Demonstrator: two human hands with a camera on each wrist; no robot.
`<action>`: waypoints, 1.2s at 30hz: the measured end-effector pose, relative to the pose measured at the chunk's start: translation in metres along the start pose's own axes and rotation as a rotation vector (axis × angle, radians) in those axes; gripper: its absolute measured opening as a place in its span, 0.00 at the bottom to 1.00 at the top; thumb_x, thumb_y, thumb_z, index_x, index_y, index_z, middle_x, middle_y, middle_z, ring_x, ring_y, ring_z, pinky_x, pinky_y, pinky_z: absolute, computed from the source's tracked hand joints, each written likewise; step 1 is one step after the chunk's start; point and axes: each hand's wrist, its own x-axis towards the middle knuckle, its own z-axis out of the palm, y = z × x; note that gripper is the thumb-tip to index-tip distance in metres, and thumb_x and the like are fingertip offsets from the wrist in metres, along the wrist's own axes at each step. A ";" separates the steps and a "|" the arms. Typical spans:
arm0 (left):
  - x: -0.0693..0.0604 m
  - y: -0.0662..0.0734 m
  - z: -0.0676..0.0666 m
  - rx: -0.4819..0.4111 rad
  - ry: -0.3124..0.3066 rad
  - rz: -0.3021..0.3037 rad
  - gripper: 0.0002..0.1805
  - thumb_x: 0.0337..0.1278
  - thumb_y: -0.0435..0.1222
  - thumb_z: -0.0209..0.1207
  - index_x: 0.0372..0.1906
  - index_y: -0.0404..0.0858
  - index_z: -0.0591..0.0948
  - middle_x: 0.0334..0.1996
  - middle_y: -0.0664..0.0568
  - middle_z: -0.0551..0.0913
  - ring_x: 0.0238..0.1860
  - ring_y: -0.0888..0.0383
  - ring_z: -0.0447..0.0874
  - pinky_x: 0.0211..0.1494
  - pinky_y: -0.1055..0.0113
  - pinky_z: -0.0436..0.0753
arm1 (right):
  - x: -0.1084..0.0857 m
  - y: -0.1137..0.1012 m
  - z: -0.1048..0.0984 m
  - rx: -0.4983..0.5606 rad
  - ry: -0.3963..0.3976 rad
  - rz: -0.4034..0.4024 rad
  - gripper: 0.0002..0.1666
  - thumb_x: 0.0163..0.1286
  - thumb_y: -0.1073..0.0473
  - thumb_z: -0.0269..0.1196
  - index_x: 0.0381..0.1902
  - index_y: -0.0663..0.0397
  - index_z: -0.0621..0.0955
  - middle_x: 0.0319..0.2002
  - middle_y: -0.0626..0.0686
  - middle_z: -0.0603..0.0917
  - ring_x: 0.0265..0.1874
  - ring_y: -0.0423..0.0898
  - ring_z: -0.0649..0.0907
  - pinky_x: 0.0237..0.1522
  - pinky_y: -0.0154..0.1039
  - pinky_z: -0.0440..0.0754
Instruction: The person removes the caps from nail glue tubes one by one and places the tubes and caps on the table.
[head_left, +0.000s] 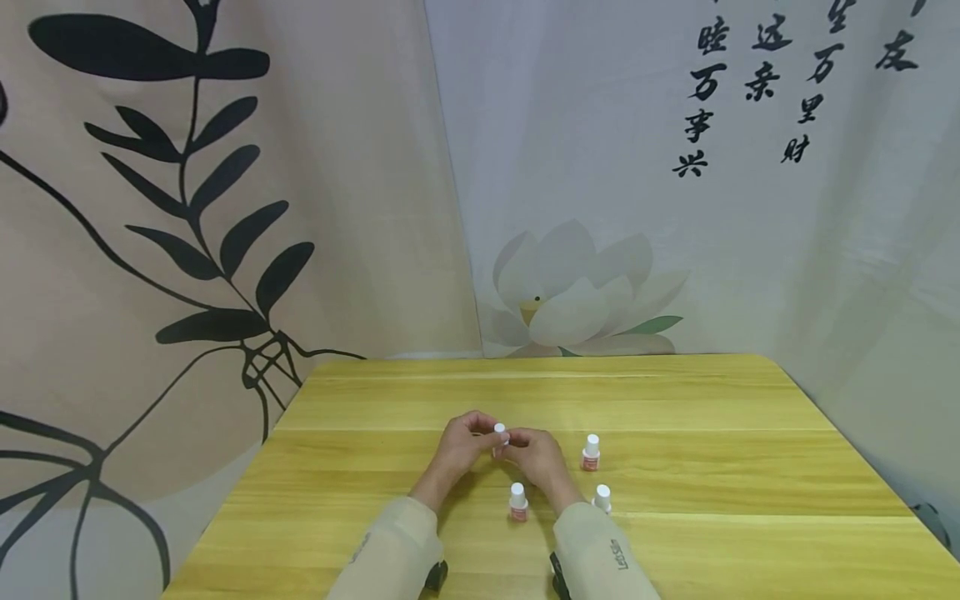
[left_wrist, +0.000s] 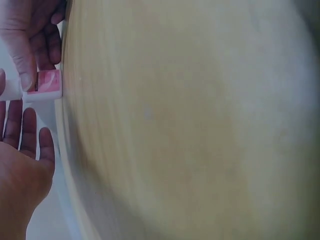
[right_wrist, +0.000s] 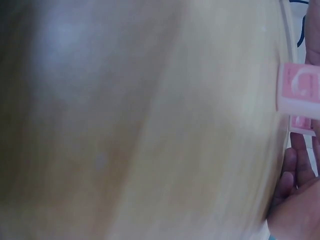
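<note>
Both hands meet at a small white bottle [head_left: 499, 429] with a pink label, held upright over the middle of the table. My left hand [head_left: 461, 450] has its thumb and fingers at the white cap [left_wrist: 11, 91]. Lower down, my right hand [head_left: 536, 460] pinches the bottle's body, its thumb against the pink label [left_wrist: 48, 81] in the left wrist view. In the right wrist view a nearer standing bottle [right_wrist: 300, 90] partly covers the held one [right_wrist: 302, 125]. The cap's top edge and some fingertips are cut off in the wrist views.
Three similar capped bottles stand on the wooden table [head_left: 712, 450]: one in front [head_left: 518, 503], one at the right [head_left: 591, 454], and one [head_left: 602, 497] partly hidden by the right sleeve [head_left: 603, 550]. A printed curtain [head_left: 375, 208] hangs behind the table's far edge.
</note>
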 end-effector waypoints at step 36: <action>0.004 0.004 -0.014 -0.065 -0.169 -0.058 0.27 0.57 0.42 0.68 0.58 0.32 0.79 0.52 0.48 0.84 0.58 0.48 0.77 0.66 0.46 0.68 | 0.000 -0.001 -0.001 0.033 -0.020 0.034 0.14 0.66 0.51 0.69 0.47 0.49 0.87 0.50 0.52 0.86 0.54 0.55 0.80 0.58 0.57 0.74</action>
